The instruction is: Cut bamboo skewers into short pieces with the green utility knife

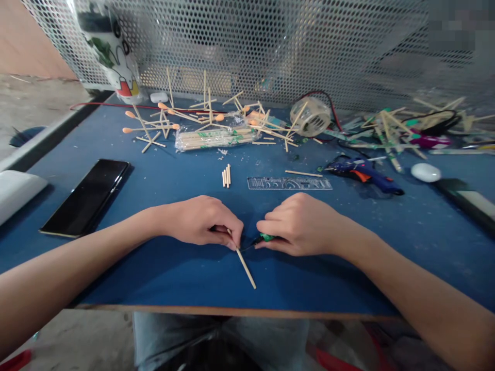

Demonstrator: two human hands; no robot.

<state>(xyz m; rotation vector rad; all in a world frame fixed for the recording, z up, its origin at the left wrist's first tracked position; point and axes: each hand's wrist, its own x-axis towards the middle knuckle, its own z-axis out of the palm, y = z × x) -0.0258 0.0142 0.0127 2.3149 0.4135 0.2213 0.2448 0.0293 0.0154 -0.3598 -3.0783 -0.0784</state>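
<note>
So, we've got a wooden stick pinched in the fingers of our left hand, near the front edge of the blue surface. It sits at a slant, its lower end poking out toward us. Our right hand has its fingers curled in and closed around a small green and black tool, and the thin tip of that reaches the stick right beside our left fingertips. Can't really tell if it's touching.

Just beyond our hands there's a little row of short bits, with a clear ruler to the right of them and a loose stick just behind the ruler. The blue glue gun lies further right, near a white case. Over on the left we have a dark phone lying flat. At the back, a plastic packet of sticks lies near a roll of tape, and a cartoon cup stands in the left corner by the metal mesh.
</note>
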